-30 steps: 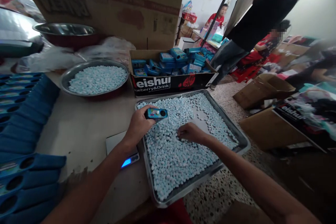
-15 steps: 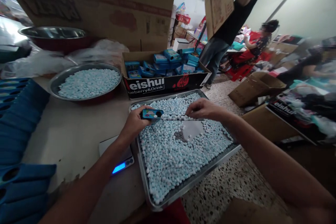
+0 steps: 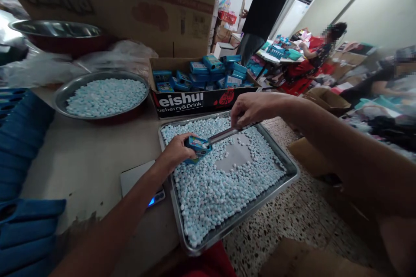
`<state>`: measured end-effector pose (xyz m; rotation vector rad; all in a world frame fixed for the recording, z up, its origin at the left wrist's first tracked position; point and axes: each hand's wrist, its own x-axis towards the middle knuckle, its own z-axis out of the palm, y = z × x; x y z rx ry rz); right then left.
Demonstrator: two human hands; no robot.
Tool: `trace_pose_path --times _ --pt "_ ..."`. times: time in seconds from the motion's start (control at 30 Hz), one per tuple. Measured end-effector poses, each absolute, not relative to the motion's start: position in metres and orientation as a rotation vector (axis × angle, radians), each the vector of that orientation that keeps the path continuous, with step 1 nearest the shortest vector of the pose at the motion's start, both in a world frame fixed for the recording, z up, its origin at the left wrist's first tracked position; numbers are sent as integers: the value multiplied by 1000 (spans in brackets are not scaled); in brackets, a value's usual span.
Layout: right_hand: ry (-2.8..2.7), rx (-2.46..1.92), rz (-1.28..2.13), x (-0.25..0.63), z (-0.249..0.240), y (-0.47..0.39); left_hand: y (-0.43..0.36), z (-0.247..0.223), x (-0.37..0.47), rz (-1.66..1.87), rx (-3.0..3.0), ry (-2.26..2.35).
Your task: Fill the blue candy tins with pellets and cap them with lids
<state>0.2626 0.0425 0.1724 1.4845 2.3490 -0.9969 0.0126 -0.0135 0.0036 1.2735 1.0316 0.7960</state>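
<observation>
the left hand [image 3: 175, 152] is closed around a small blue box [image 3: 197, 147], tilted with its open end toward the right, held just above the near left part of the metal tray [image 3: 286, 165]. the right hand [image 3: 249, 109] is raised over the tray's far edge and pinches the upper end of a narrow metal chute [image 3: 225, 133]. the chute slopes down to the left, and its lower end meets the open end of the box. whether pellets lie on the chute cannot be told.

the tray sits at the table's right edge and overhangs the floor. it holds a layer of pale blue pellets [image 3: 211, 194], with a bare patch of metal near the middle, just below the chute.

a small scale [image 3: 139, 181] with a lit blue display lies on the table [image 3: 91, 160], touching the tray's left side and partly hidden by the left forearm. a round metal bowl [image 3: 100, 97] of the same pellets stands further back on the left. an open carton [image 3: 201, 99] holding blue boxes stands just behind the tray. stacked blue sleeves [image 3: 22, 173] lie along the left edge of the table.

a person in dark clothing [image 3: 266, 4] stands beyond the carton; a seated person in red [image 3: 318, 52] is well apart on the right.
</observation>
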Motion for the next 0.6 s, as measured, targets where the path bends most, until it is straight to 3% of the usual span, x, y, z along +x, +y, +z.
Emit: trace_pose_path --times 0.13,0.3,0.6 --pt "2335 1616 -852 318 142 25 -10 0 2 862 1260 1109" --pt "2103 1977 -335 388 55 0 -9 -2 -11 930 1315 1143" --pt "2656 1649 -1222 275 -53 2 -10 6 -40 1003 1141 1077"
